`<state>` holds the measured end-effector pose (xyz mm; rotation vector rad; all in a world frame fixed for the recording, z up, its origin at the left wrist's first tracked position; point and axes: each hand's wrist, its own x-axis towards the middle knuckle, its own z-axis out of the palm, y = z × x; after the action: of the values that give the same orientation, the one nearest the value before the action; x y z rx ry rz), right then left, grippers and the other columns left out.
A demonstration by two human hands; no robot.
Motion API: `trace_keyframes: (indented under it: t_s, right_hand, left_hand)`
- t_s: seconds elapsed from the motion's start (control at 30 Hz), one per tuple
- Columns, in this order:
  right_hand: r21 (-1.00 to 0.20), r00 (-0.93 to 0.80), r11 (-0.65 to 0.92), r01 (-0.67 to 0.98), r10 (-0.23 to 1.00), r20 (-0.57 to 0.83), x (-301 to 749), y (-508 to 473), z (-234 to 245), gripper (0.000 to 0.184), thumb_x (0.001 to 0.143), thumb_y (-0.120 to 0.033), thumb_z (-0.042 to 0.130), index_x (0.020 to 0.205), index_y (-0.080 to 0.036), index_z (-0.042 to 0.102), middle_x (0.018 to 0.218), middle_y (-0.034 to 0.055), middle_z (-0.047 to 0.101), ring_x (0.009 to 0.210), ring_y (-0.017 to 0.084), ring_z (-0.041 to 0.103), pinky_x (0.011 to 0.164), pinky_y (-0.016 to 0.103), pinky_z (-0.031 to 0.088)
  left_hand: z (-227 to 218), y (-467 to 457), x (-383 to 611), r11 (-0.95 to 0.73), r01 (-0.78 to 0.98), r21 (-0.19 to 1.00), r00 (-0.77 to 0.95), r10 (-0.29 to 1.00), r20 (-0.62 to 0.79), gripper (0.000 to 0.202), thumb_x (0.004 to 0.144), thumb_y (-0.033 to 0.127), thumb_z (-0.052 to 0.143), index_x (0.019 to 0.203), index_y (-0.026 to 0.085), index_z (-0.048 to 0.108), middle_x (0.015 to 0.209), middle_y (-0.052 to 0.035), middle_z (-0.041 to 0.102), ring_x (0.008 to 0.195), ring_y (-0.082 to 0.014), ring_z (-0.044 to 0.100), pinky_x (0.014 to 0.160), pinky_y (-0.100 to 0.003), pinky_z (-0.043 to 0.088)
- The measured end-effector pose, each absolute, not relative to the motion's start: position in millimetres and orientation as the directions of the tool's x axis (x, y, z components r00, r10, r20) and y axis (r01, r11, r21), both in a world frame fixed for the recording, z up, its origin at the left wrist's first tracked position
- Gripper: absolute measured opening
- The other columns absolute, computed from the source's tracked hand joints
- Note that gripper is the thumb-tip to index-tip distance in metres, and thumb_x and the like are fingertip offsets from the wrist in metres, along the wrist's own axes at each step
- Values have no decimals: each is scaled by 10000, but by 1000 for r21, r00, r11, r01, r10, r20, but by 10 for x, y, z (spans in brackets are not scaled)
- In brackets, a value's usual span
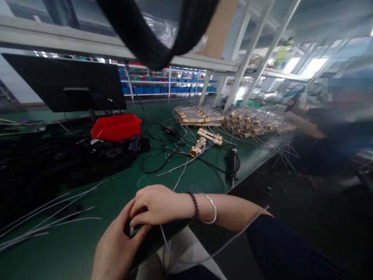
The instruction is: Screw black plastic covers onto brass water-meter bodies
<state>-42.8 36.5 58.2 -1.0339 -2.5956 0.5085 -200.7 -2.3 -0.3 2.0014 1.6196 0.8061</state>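
Note:
At the front edge of the green bench, my left hand (118, 241) and my right hand (159, 206) meet with fingers curled together. Between them is a small object (133, 232), of which only a greyish bit shows; the fingers cover the rest, so its kind cannot be told. My right hand lies over the top, with a beaded bracelet (193, 205) and a silver bangle (214, 210) on the wrist. A thin grey cable (164, 235) hangs below the hands, and another crosses in front of my right forearm.
Brass fittings with cables (198, 147) lie ahead, larger stacks (250, 122) behind. An electric screwdriver (233, 163) rests at the right edge. Black parts (72, 163), a red bin (116, 127), a monitor (64, 83) and loose cables (52, 219) occupy the left. A blurred person (335, 132) works at right.

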Motion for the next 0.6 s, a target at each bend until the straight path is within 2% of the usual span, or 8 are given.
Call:
trace_keyframes:
  t_s: [0.07, 0.13, 0.17, 0.2, 0.3, 0.37, 0.43, 0.6]
  right_hand:
    - [-428, -590, 684, 591, 728, 349, -172, 421, 589, 162, 839, -273, 612, 897, -176, 728, 841, 36, 675, 821, 131, 597, 756, 213, 438]
    - [-490, -274, 529, 693, 822, 500, 264, 494, 628, 156, 845, -235, 587, 891, -171, 721, 871, 46, 687, 841, 136, 606, 813, 232, 448]
    - [-556, -26, 368, 745, 850, 527, 540, 522, 656, 139, 827, -222, 593, 876, -185, 718, 885, 39, 690, 842, 140, 613, 812, 238, 457]
    - [-628, 245, 174, 758, 817, 522, 841, 535, 687, 123, 797, -222, 613, 864, -199, 714, 913, 34, 692, 867, 148, 616, 829, 243, 459]
    - [-709, 582, -80, 701, 639, 503, 1743, 464, 731, 299, 856, -192, 433, 1041, -109, 652, 1122, 151, 627, 1060, 227, 560, 944, 365, 408]
    - [-763, 727, -221, 608, 542, 422, 2198, 356, 663, 353, 840, -196, 416, 1100, -52, 607, 1148, 209, 598, 1087, 268, 547, 948, 412, 395]
    - [-804, 813, -330, 495, 502, 294, 2457, 269, 505, 373, 774, -232, 532, 1072, -20, 603, 1041, 227, 629, 1001, 296, 585, 898, 430, 421]
    - [-882, 830, -342, 324, 550, 92, 2508, 290, 108, 355, 623, -222, 717, 933, -89, 606, 800, 86, 643, 746, 194, 605, 739, 339, 471]
  left_hand:
    - [4, -38, -2000, -218, 721, 658, 143, 976, 167, 491, 766, 420, 558, 1229, 261, 532, 1021, -25, 721, 891, -252, 683, 730, -327, 529]
    - [37, -64, -1985, -224, 717, 661, 151, 975, 166, 491, 788, 432, 536, 1248, 263, 512, 1022, -16, 721, 906, -252, 679, 778, -354, 526]
    - [53, -76, -1978, -227, 715, 661, 154, 974, 167, 486, 795, 434, 530, 1249, 262, 511, 1023, -14, 721, 908, -253, 678, 791, -364, 526]
    - [64, -83, -1976, -227, 718, 658, 153, 974, 169, 479, 800, 437, 523, 1246, 263, 514, 1028, -14, 720, 912, -255, 678, 795, -371, 527]
    - [48, -67, -2003, -236, 727, 645, 154, 971, 182, 468, 811, 452, 502, 1241, 268, 521, 1036, -21, 719, 928, -263, 675, 789, -384, 536]
    - [6, -25, -2045, -237, 732, 639, 174, 972, 160, 487, 810, 478, 489, 1250, 271, 516, 1044, -27, 718, 932, -267, 675, 780, -388, 543]
    - [-34, 24, -2086, -213, 743, 635, 195, 976, 100, 526, 797, 512, 478, 1263, 270, 510, 1061, -31, 713, 932, -272, 675, 782, -395, 546]
    - [5, 50, -2075, -127, 756, 642, 165, 986, 1, 594, 726, 535, 516, 1258, 270, 523, 1088, -19, 705, 966, -277, 662, 831, -388, 527]
